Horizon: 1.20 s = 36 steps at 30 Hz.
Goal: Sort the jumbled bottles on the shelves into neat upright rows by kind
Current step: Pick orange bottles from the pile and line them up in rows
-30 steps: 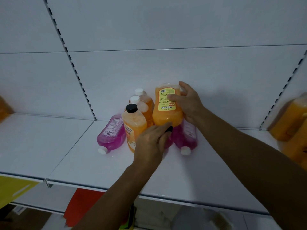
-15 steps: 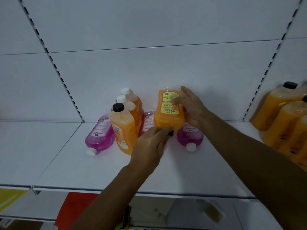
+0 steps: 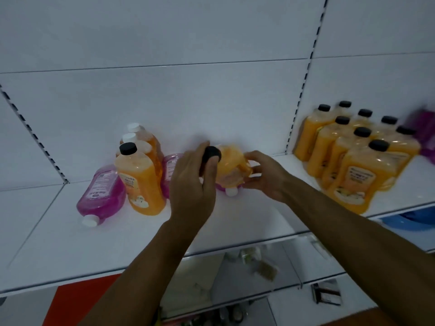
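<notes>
The orange bottle (image 3: 231,164) is held above the shelf (image 3: 70,243), its long axis pointing cap-first toward the camera. The left hand (image 3: 191,184) pinches its black cap (image 3: 212,154) and the right hand (image 3: 267,176) curls round its far body. The upright black-capped row (image 3: 360,158) lies to the right, nearer the right hand.

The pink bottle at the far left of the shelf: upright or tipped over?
Tipped over: the pink bottle lies on its side, white cap pointing toward the shelf's front edge.
</notes>
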Tool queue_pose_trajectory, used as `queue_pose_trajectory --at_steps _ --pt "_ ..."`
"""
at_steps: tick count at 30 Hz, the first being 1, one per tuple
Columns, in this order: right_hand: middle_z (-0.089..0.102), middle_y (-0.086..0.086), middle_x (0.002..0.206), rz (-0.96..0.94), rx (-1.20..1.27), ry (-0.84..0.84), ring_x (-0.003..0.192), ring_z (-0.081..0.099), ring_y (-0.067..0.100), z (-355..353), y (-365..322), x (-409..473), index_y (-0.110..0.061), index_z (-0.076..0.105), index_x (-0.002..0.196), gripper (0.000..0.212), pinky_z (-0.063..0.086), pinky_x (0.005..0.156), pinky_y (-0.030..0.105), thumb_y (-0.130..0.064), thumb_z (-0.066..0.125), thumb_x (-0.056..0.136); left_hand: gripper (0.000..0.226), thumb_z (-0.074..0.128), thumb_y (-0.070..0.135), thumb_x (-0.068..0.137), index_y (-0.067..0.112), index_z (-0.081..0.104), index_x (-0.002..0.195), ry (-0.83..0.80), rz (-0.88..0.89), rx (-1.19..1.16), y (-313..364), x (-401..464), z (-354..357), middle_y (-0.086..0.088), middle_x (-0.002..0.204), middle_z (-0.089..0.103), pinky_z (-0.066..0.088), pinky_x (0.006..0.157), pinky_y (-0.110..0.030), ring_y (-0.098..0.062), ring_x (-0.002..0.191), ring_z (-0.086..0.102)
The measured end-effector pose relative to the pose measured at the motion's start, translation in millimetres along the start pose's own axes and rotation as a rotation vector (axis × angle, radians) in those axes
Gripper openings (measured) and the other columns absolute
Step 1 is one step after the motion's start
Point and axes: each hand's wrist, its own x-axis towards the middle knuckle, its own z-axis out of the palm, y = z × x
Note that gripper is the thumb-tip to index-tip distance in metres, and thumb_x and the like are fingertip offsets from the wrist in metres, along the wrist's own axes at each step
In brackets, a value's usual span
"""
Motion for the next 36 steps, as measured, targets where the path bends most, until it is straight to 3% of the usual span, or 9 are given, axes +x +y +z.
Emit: queue_pose_trajectory --at_steps 4,8,13,17,19,22,25,29,36 --pt "0.063 0.018 0.102 -0.005 -0.075 -0.076 0.088 0.063 0.03 -17 19 -28 -0.007 0.061 0.112 0.024 0.056 0.08 0.04 -0.011 0.05 0.092 0.057 0.038 0.047 0.095 0.005 0.055 0.13 -0.051 -0.113 0.037 14 10 8 -0.013 0.11 0.06 0.033 0.083 -0.021 -0.022 0.102 0.053" --pt "0.065 0.019 0.102 -0.034 -0.093 0.0 0.083 0.064 0.026 -45 40 -46 -0.006 0.055 0.124 0.041 0.058 0.078 0.039 -0.004 0.065 0.085 0.072 0.075 0.038 0.079 0.018 0.043 0.14 -0.277 -0.152 -0.1 34 5 34 0.0 0.124 0.044 0.037 0.087 -0.008 -0.003 0.108 0.041" --pt "0.063 0.016 0.106 -0.065 -0.106 0.177 0.084 0.064 0.022 -90 52 -53 -0.009 0.045 0.132 0.057 0.057 0.074 0.034 -0.015 0.073 0.084 0.082 0.083 0.025 0.074 0.03 0.034 0.141 -0.525 -0.203 -0.246 52 9 80 0.01 0.123 0.046 0.047 0.09 -0.025 -0.011 0.112 0.05" --pt "0.059 0.007 0.121 -0.121 -0.138 0.296 0.101 0.063 0.02 -116 50 -51 -0.013 0.031 0.145 0.079 0.056 0.085 0.036 -0.041 0.072 0.083 0.079 0.083 0.024 0.073 0.028 0.037 0.137 -0.515 -0.255 -0.298 58 20 123 0.011 0.123 0.046 0.054 0.088 -0.033 -0.016 0.111 0.053" --pt "0.057 -0.004 0.122 -0.16 -0.26 0.298 0.104 0.058 0.011 -122 48 -48 -0.014 0.043 0.134 0.065 0.051 0.09 0.035 -0.044 0.07 0.083 0.079 0.083 0.022 0.074 0.027 0.037 0.138 -0.518 -0.251 -0.269 57 27 143 0.012 0.122 0.047 0.053 0.085 -0.029 -0.016 0.11 0.054" --pt "0.059 -0.008 0.094 -0.253 -0.332 0.272 0.079 0.054 -0.001 -123 44 -41 -0.02 0.054 0.111 0.025 0.046 0.065 0.014 -0.015 0.065 0.089 0.08 0.082 0.021 0.074 0.025 0.036 0.139 -0.538 -0.221 -0.222 53 43 171 0.012 0.121 0.048 0.048 0.082 -0.025 -0.015 0.106 0.054" --pt "0.064 -0.001 0.094 -0.386 -0.368 0.367 0.082 0.059 0.002 -125 49 -23 -0.013 0.06 0.106 0.023 0.046 0.064 0.009 -0.003 0.064 0.085 0.077 0.083 0.023 0.074 0.025 0.039 0.137 -0.577 -0.162 -0.185 48 54 199 0.007 0.123 0.054 0.046 0.081 -0.022 -0.013 0.105 0.054" --pt "0.061 -0.002 0.109 -0.363 -0.477 0.345 0.099 0.058 0.009 -127 60 1 -0.014 0.058 0.116 0.031 0.042 0.08 0.012 -0.012 0.066 0.087 0.069 0.08 0.031 0.076 0.019 0.045 0.135 -0.59 -0.1 -0.14 35 64 234 -0.003 0.124 0.056 0.049 0.094 -0.04 -0.022 0.109 0.057" --pt "0.05 -0.001 0.137 -0.345 -0.619 0.271 0.128 0.046 0.015 -123 66 34 -0.017 0.043 0.139 0.055 0.032 0.1 0.02 -0.021 0.066 0.089 0.082 0.066 0.046 0.075 0.013 0.036 0.144 -0.628 -0.043 -0.191 30 70 246 -0.009 0.136 0.046 0.04 0.098 -0.031 -0.015 0.12 0.045"
